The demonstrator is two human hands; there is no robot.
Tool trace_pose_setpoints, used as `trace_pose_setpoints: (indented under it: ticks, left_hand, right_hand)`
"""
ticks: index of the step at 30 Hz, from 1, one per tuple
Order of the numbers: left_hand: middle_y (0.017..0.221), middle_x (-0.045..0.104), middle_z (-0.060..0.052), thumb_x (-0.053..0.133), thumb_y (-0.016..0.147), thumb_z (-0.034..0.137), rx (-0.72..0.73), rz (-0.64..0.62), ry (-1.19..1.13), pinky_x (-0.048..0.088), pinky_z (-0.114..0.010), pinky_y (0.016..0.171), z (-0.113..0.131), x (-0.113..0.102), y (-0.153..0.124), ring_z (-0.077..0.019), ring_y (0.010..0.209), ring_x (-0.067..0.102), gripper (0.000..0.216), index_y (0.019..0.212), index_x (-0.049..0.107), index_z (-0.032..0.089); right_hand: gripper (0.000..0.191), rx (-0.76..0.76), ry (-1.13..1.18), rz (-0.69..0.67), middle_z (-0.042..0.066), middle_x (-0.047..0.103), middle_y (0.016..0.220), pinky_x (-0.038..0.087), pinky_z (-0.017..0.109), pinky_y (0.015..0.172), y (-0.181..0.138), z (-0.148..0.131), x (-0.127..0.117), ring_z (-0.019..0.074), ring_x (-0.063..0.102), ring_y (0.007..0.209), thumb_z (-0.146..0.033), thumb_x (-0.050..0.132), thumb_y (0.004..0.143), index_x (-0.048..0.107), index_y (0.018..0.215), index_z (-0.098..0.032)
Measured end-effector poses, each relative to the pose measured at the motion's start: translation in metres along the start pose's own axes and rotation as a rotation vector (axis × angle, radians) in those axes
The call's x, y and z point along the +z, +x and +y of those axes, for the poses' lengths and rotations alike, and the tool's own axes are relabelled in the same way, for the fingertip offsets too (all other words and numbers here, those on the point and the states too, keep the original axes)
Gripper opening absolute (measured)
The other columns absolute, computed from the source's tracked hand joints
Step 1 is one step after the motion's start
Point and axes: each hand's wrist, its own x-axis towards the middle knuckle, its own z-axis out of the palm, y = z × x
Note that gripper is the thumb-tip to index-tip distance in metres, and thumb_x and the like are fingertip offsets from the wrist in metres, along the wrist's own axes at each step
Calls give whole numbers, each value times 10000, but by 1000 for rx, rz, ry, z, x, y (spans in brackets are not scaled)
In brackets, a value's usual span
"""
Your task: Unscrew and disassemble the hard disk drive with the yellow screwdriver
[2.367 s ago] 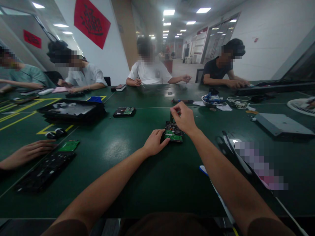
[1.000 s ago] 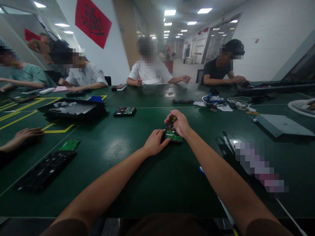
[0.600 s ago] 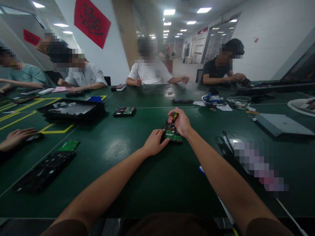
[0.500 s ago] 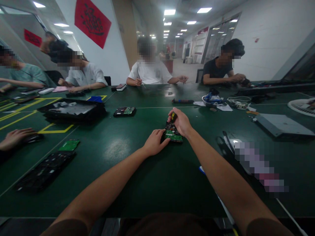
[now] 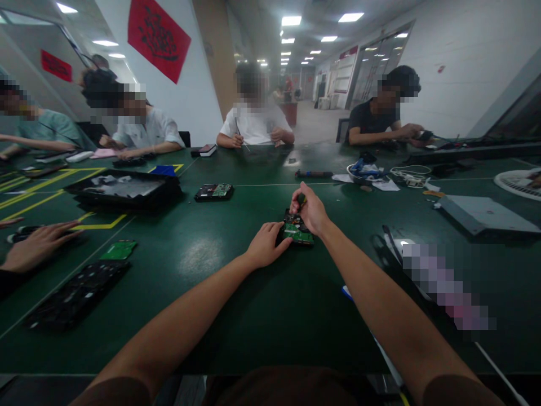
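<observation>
A hard drive [image 5: 298, 232] with a green circuit board facing up lies on the green table in front of me. My left hand [image 5: 267, 243] grips its left side, with the thumb at the near edge and the fingers along the far side. Above the drive's far end, my right hand [image 5: 311, 211] is closed around a small screwdriver [image 5: 301, 199] with a yellow and black handle. Its tip is too small to make out, so I cannot tell whether it touches a screw.
Another hard drive [image 5: 214, 192] lies further back. On the left are a black tray [image 5: 122, 189], a green circuit board [image 5: 119, 250], a black panel [image 5: 78, 293] and a co-worker's hand [image 5: 40, 246]. A grey metal box [image 5: 488, 216] stands right. Several people sit opposite.
My right hand has turned slightly and the screwdriver handle shows at another angle. My left hand and the hard drive stay put. The co-worker's hand at left has moved right.
</observation>
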Motion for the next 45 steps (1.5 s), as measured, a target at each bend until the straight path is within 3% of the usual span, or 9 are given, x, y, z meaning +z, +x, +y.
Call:
trace_pose_setpoints:
  ticks: [4, 9, 12, 19, 23, 28, 31, 40, 45]
  left_hand:
    - [1385, 614, -168, 528, 1002, 562, -6, -4, 3, 443, -492, 1156, 1, 0, 0, -318, 1351, 524, 635, 1485, 495, 151]
    - [1381, 616, -171, 523, 1004, 565, -4, -4, 9, 440, -485, 1158, 1, 1, 1, -315, 1343, 526, 640, 1481, 498, 139]
    - [1376, 620, -173, 526, 1002, 564, -2, 2, 10, 443, -487, 1154, 0, 1, 1, -315, 1338, 530, 643, 1480, 499, 134]
    - [1384, 616, -165, 516, 1007, 572, 1, 3, 12, 445, -490, 1151, 0, 1, 0, -316, 1339, 529, 636, 1477, 501, 144]
    - [1386, 614, -162, 518, 1004, 578, -7, -4, 8, 446, -497, 1149, 0, 1, 0, -317, 1340, 528, 642, 1487, 493, 156]
    - [1399, 606, -164, 514, 1005, 580, -6, -11, 5, 444, -504, 1154, 0, 0, 1, -321, 1355, 519, 641, 1488, 491, 159]
    - [1396, 607, -169, 521, 1002, 576, -11, -11, 6, 446, -498, 1153, 0, 0, 1, -320, 1355, 519, 647, 1488, 491, 150]
    - [1378, 617, -168, 527, 1002, 559, 5, 7, -2, 445, -492, 1153, 0, 1, 0, -317, 1346, 527, 630, 1482, 498, 151]
    - [1381, 617, -167, 525, 1000, 568, -5, 4, 3, 451, -491, 1149, 1, 0, 0, -321, 1341, 528, 634, 1477, 504, 150]
  right_hand:
    - [538, -1, 19, 16, -30, 526, 616, 457, 299, 630, 2, 2, -3, 128, 504, 571, -766, 616, 845, 660, 777, -234]
    - [391, -29, 27, 64, -21, 611, 710, 492, 302, 683, 6, 7, -6, 137, 583, 654, -584, 794, 786, 635, 778, -227]
    - [353, -19, 32, 39, -20, 625, 717, 502, 312, 698, 5, 7, -4, 144, 597, 664, -537, 784, 797, 622, 763, -226]
    - [461, 34, 50, -34, -45, 487, 585, 478, 303, 672, 0, -1, -1, 127, 495, 570, -681, 649, 866, 642, 762, -232]
    - [525, 25, 37, -28, -24, 530, 621, 485, 305, 670, 1, -1, -2, 133, 509, 593, -740, 605, 862, 684, 794, -226]
    - [387, -8, -3, 45, -19, 618, 720, 504, 297, 701, 3, 3, -2, 137, 580, 670, -583, 802, 766, 657, 774, -225]
    - [336, -29, 2, 47, -25, 617, 718, 512, 302, 720, 3, 5, -2, 140, 587, 676, -503, 817, 758, 630, 732, -225]
    - [500, 29, 10, -16, -43, 467, 558, 508, 329, 711, 0, -3, -1, 135, 473, 553, -719, 656, 836, 621, 699, -240]
    - [477, 23, 7, -2, -23, 540, 632, 505, 317, 701, 2, 0, -3, 140, 523, 616, -707, 690, 830, 669, 753, -237]
